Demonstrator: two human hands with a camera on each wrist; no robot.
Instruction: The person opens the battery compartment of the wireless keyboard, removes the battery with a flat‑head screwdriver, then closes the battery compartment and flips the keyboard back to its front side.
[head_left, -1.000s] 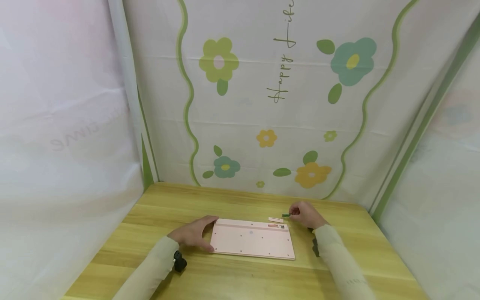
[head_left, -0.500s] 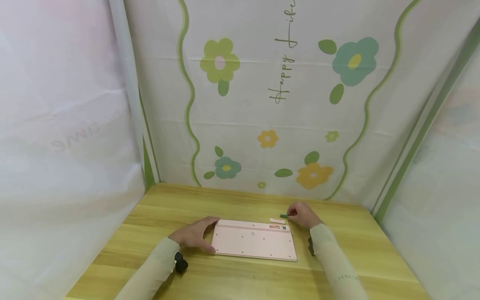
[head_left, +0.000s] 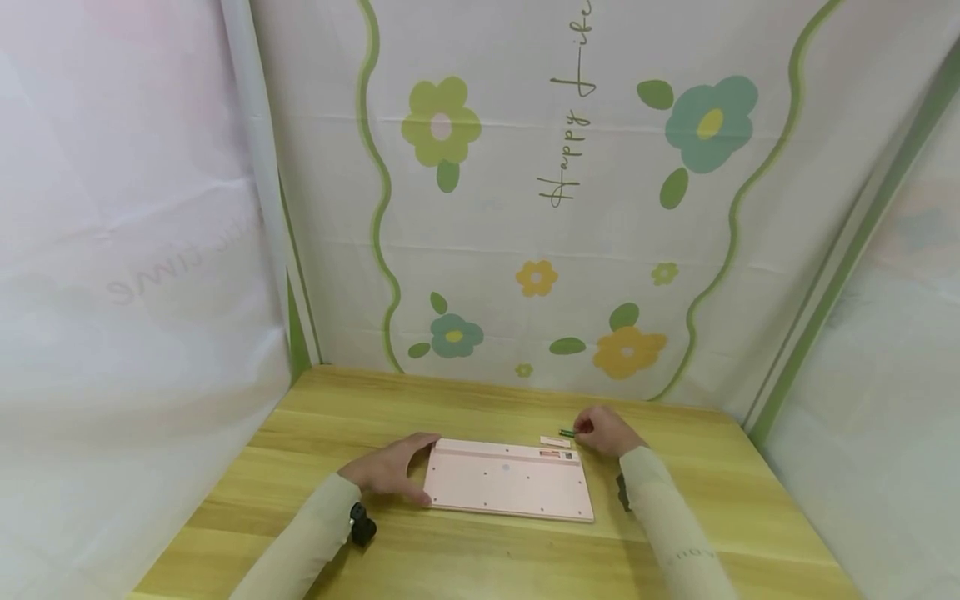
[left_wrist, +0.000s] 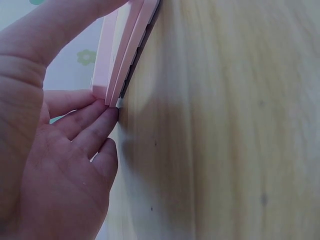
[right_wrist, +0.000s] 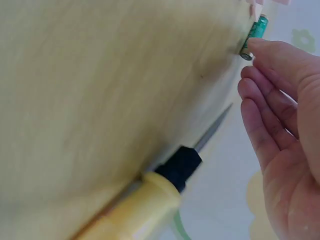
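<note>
A pink keyboard (head_left: 510, 483) lies face down on the table, its battery compartment (head_left: 551, 455) uncovered near the far right corner. My left hand (head_left: 386, 471) holds its left end, thumb at the near corner and fingers at the far one. In the left wrist view the fingertips touch the keyboard's edge (left_wrist: 120, 55). Past the compartment lies the small pale battery cover (head_left: 555, 442). Just right of it, my right hand (head_left: 607, 431) pinches a green battery (right_wrist: 260, 27) close to the tabletop. Its index fingertip is hidden behind the thumb, and a second battery cannot be ruled out.
A tool with a yellow handle (right_wrist: 145, 207), black collar and pointed metal tip shows near the right hand in its wrist view. The wooden table (head_left: 450, 567) meets a flower-printed curtain (head_left: 487, 208) at the back, with pale curtains on both sides.
My right hand has shifted slightly left with the green battery, closer to the cover. The left hand and keyboard stay in place; the head view moved a little.
</note>
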